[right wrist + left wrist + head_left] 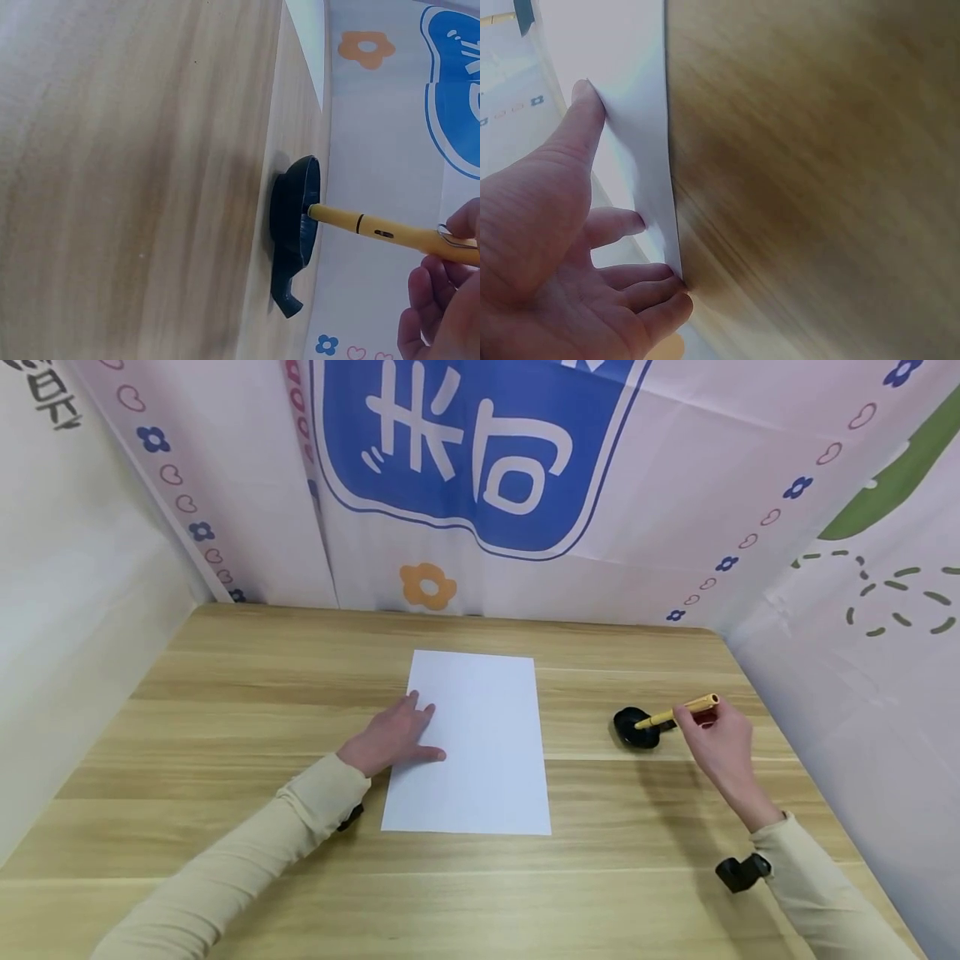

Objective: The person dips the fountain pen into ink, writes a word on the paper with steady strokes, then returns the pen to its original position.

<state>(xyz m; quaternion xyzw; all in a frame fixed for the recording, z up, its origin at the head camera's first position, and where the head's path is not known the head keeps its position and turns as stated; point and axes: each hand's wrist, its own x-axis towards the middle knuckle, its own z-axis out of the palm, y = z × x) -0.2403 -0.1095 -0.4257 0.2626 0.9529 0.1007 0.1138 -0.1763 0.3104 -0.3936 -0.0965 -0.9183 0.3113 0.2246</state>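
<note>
Tip of pen (405,235) apparently hidden in dish (289,214)

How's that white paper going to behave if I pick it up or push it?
The paper will likely flop, as its edge looks very thin. It's probably light, being a flat sheet. Pushed, it may drag under the left hand, whose fingertips touch it.

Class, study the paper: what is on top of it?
The left hand touches the left side of the paper; elsewhere it looks blank. Whatever the hand covers cannot be seen.
</note>
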